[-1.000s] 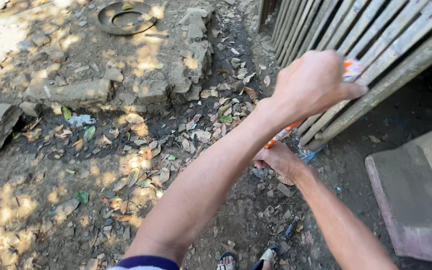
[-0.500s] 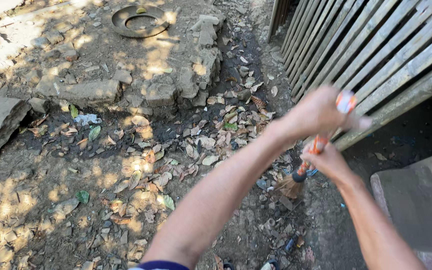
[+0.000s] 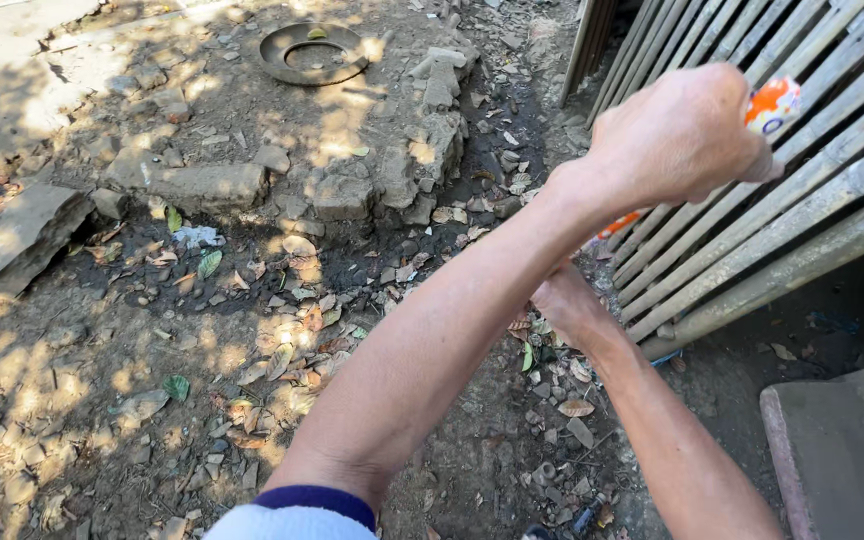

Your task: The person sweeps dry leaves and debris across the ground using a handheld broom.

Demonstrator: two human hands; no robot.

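Since half a second ago the left hand [image 3: 677, 135] has risen, lifting the top of the broom [image 3: 770, 103] higher against the fence [image 3: 802, 190], and the bristle head that showed below the hands is now hidden behind the left forearm. The right hand [image 3: 564, 305] has slid left, under that forearm.

The left hand is clenched around the upper end of the broom's orange-and-white handle, whose tip pokes out beside the thumb, right in front of the fence slats. A short orange stretch of the handle shows just below the left wrist, against the lower slats. The right hand sits lower, near the foot of the fence, mostly covered by the forearm; whether it grips the handle cannot be told.

Dry leaves [image 3: 302, 320] lie scattered on the dirt well left of the fence. Broken stones [image 3: 392, 170] stand beyond them, nearer the fence's left end. A round ring [image 3: 312, 52] lies farther off behind the stones. A grey slab [image 3: 842, 450] rests below the fence at the right.
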